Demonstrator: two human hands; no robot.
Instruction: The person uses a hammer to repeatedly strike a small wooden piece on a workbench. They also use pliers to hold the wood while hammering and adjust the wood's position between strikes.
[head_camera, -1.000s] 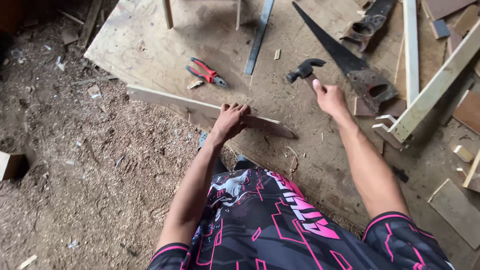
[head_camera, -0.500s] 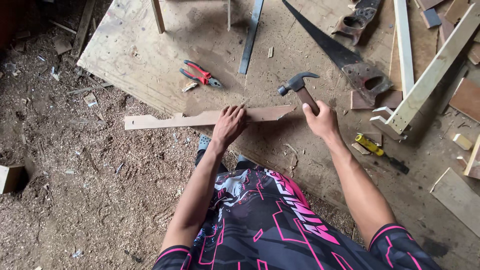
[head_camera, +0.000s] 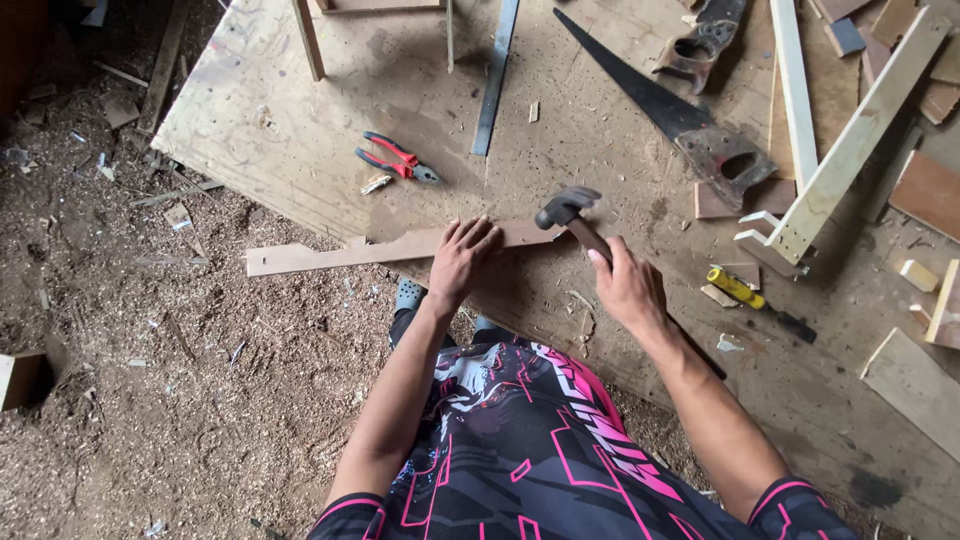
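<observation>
Left hand flat, fingers spread, pressing thin notched wood strip onto dusty plywood surface. Right hand gripping claw hammer, head blurred over strip's right end. Red-handled pliers near.

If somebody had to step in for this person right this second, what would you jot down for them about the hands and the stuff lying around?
Left hand: pressed flat on the long wooden strip, pinning it to the plywood sheet.
Right hand: gripping the hammer by its handle; the head is blurred, just above the strip's right end.
Nearby: red-handled pliers beyond the strip, a handsaw further right, a yellow-handled tool to the right of the right hand.
Done: strip lies in place on the sheet's edge, held down.
Left: cannot tell from this view whether any nail is in the strip.
</observation>
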